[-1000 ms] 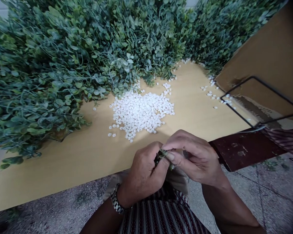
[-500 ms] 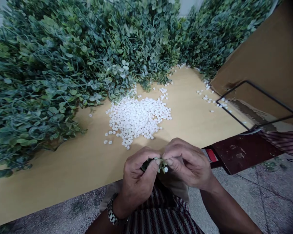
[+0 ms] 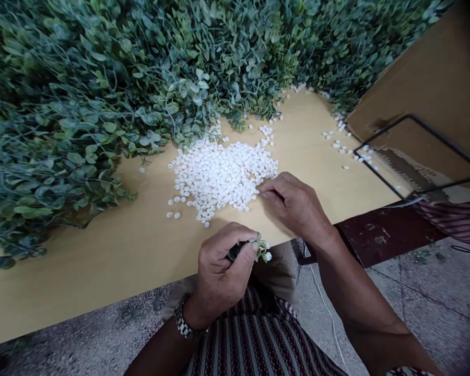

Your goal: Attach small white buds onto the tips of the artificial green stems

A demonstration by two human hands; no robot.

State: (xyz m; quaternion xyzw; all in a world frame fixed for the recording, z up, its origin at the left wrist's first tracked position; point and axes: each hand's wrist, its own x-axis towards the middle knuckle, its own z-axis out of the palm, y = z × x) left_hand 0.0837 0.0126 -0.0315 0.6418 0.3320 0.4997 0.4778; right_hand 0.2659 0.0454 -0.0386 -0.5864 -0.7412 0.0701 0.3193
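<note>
Pinching a leafy sprig (image 3: 262, 249) by the near edge of the surface (image 3: 141, 256), the left hand (image 3: 224, 269) is risking bent leaves through squeezing; the right hand (image 3: 297, 206), its grasp unclear, is curling at the white pieces (image 3: 223, 175), where brushing could be scattering them.

Sprig (image 3: 263, 249): green leaves, white tip, pinched in left hand (image 3: 224, 266), lower centre | White pieces (image 3: 223, 175): small, round, heaped on table (image 3: 141, 261), frame centre; strays extend upper right
</note>
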